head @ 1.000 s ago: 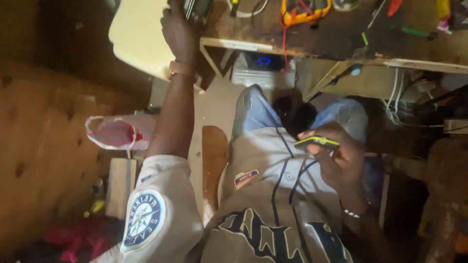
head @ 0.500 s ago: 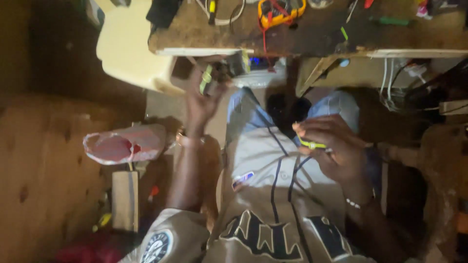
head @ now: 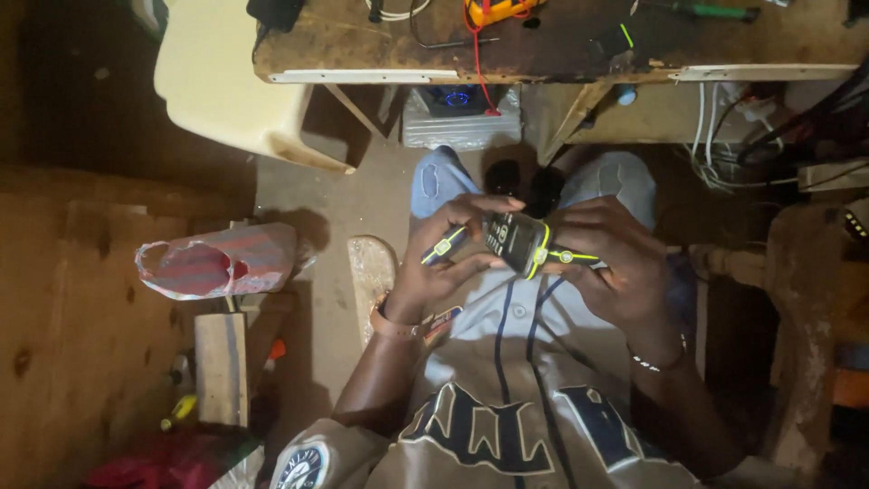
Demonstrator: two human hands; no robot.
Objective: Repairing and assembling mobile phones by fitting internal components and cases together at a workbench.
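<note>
A scarred wooden workbench [head: 362,41] runs along the top of the view above a bare earthen floor [head: 308,199], a cream plastic chair [head: 217,81] beside it. Over the seated person's lap, the right hand [head: 615,267] grasps a small black keypad phone [head: 514,241], its long axis tilted toward the bench. Touching its left edge, the left hand [head: 439,263] pinches a dark yellow-marked tool [head: 445,245].

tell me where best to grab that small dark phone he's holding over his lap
Grip the phone by its two long edges, coming from above. It lies face up between the left hand and right hand, its narrow body suiting a pinch.
</note>
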